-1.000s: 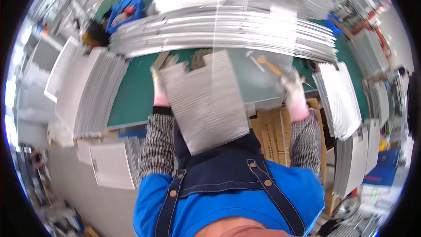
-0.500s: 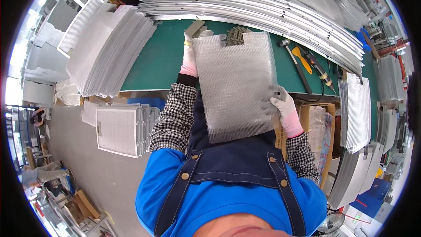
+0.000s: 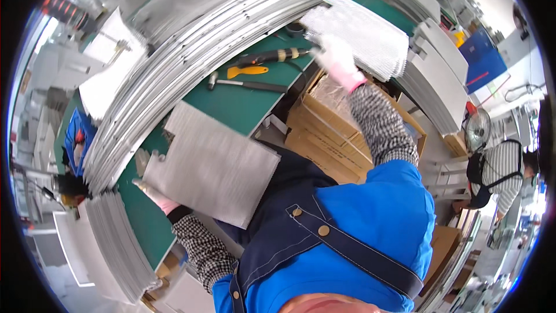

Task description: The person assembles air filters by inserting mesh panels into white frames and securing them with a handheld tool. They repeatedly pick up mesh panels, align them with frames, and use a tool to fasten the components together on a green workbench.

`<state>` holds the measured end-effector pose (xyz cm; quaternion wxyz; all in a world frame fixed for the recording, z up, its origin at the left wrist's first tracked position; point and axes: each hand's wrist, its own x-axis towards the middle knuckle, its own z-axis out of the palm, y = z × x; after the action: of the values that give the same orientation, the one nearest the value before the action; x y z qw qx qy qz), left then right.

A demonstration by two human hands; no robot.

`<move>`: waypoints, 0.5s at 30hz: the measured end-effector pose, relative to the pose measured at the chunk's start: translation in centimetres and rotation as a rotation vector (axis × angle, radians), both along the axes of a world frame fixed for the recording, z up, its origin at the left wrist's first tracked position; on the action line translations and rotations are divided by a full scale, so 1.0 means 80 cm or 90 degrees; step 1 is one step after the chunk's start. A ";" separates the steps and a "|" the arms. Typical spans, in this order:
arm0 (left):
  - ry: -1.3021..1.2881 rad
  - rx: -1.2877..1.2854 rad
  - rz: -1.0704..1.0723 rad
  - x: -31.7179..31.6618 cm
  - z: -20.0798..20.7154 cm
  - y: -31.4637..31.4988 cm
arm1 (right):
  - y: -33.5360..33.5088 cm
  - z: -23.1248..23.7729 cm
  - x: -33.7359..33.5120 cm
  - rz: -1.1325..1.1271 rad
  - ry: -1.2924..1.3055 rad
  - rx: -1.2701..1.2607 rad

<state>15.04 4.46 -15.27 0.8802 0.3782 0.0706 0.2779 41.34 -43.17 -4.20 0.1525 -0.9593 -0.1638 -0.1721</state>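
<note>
My gloved left hand [image 3: 155, 195] grips a silver-grey mesh sheet [image 3: 215, 165] by its left edge, thumb on one side and some fingers hidden behind it. The sheet has a notch in its upper edge and is tilted in front of my apron. Stretched out to the right, my gloved right hand [image 3: 338, 62] is at the near-left edge of a stack of mesh sheets [image 3: 362, 35]. Its fingers are smeared by motion, so whether they touch or grip a sheet is unclear.
On the green table [image 3: 200, 95] lie a hammer [image 3: 249, 85], a yellow-handled scraper [image 3: 248, 71] and an electric screwdriver [image 3: 269, 56]. Long metal strips [image 3: 191, 46] are piled behind them. Panels [image 3: 119, 243] stand stacked at left. An open cardboard box [image 3: 330, 116] sits below the table edge.
My view and body have turned to the right. My right hand has let go of the mesh sheet and moved out to the stack at right. My left hand still holds the sheet.
</note>
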 end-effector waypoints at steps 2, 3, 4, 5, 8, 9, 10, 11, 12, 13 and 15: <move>0.046 -0.055 0.023 0.010 0.026 -0.024 | -0.083 0.024 0.032 -0.124 -0.008 -0.169; 0.066 -0.074 0.038 0.008 0.036 -0.032 | -0.097 0.036 0.029 -0.161 0.018 -0.229; 0.086 -0.095 0.053 0.006 0.041 -0.037 | -0.109 0.035 0.031 -0.160 0.060 -0.252; 0.072 -0.086 0.026 0.007 0.038 -0.033 | -0.119 0.030 0.038 -0.157 0.102 -0.275; 0.065 -0.071 -0.005 0.010 0.029 -0.030 | -0.213 -0.021 0.090 -0.082 0.010 -0.124; 0.091 -0.064 0.031 0.011 0.042 -0.040 | -0.215 -0.014 0.092 -0.104 -0.063 -0.025; 0.124 -0.057 0.109 -0.010 0.052 -0.041 | -0.147 0.071 0.033 -0.147 -0.116 -0.086; 0.092 -0.038 0.063 0.000 0.049 -0.037 | -0.172 0.094 0.047 -0.235 -0.192 -0.163; 0.097 0.018 0.054 0.001 0.028 -0.020 | -0.157 0.132 0.029 -0.248 -0.388 -0.262; 0.083 -0.012 0.028 -0.001 0.013 -0.008 | -0.147 0.146 0.017 -0.233 -0.444 -0.181; 0.037 -0.158 -0.046 -0.004 0.012 -0.009 | -0.129 0.131 -0.003 -0.229 -0.532 0.090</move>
<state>14.69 3.72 -14.33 0.9273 0.2763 0.1167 0.2240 41.12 -53.46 6.31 0.1062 -0.8079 -0.0300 -0.5789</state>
